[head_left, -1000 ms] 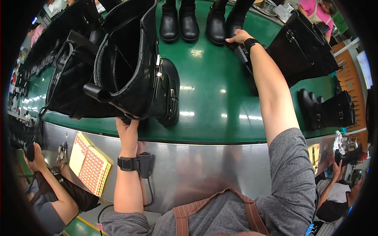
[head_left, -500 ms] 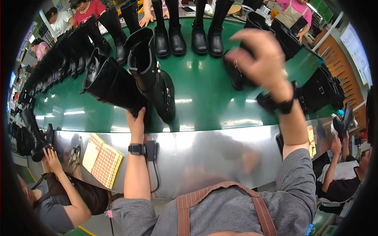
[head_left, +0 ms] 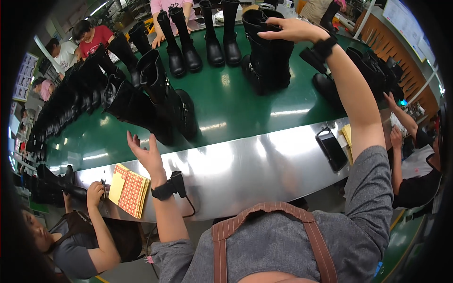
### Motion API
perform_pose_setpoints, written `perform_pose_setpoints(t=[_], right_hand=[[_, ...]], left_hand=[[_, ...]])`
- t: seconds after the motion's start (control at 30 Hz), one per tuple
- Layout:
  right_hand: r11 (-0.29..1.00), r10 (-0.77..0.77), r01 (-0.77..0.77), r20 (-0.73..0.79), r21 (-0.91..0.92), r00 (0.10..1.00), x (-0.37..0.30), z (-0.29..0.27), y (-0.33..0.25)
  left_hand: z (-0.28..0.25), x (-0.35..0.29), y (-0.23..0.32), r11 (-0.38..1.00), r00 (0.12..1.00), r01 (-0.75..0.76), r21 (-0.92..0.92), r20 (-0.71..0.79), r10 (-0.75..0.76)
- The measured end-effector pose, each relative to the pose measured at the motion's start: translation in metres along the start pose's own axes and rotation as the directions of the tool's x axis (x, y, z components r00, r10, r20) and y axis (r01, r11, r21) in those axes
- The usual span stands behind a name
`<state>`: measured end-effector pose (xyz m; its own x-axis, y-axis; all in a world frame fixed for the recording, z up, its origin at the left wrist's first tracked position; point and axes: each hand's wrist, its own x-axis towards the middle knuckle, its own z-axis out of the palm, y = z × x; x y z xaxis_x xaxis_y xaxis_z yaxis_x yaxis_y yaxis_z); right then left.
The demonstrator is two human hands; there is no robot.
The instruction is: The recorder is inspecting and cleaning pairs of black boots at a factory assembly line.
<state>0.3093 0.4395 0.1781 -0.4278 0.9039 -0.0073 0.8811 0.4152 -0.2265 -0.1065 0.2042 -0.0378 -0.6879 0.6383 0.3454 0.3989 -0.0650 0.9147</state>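
My left hand [head_left: 147, 153] is open, its fingers spread, just in front of a pair of black buckled boots. The left boot of this pair [head_left: 130, 106] leans, and the right boot [head_left: 165, 89] stands close against it; the hand appears apart from both. My right hand [head_left: 295, 31] reaches far out at the shaft tops of another black boot pair [head_left: 264, 56], which stands upright. Thumb and fingers are apart in a C shape there; whether they touch the shafts I cannot tell.
Two pairs of tall black boots [head_left: 188, 54] stand at the far edge of the green tabletop [head_left: 226, 108]. A long row of boots [head_left: 71, 99] runs left. On the metal edge lie yellow sheets with red dots [head_left: 130, 191] and a phone [head_left: 331, 148]. Co-workers sit on both sides.
My left hand has let go of the leaning boot and drawn back toward me, fingers opening. My right hand has moved to the tops of the right-hand boot pair. The view has turned somewhat.
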Motion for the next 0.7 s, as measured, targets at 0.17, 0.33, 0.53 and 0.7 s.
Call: perform_pose_setpoints(t=[0.17,0.33,0.53,0.7], right_hand=[[0.914,0.254,-0.308,-0.218,-0.264,0.942,0.031,0.013,0.011],[0.99,0.05,-0.111,-0.506,-0.09,0.861,-0.039,0.021,-0.003],[0.975,-0.221,0.14,-0.638,-0.176,0.738,-0.197,-0.02,-0.1],[0.882,-0.421,0.469,-0.515,-0.04,0.747,-0.271,0.038,-0.128]], left_hand=[[-0.015,-0.065,0.054,0.953,0.991,-0.004,-0.303,0.128,0.045],[-0.001,-0.119,0.087,0.954,0.891,0.157,-0.254,0.453,-0.026],[0.053,-0.153,0.126,0.891,0.716,-0.34,-0.302,0.531,0.453],[0.096,-0.205,0.137,0.912,0.572,-0.091,-0.401,0.729,0.377]])
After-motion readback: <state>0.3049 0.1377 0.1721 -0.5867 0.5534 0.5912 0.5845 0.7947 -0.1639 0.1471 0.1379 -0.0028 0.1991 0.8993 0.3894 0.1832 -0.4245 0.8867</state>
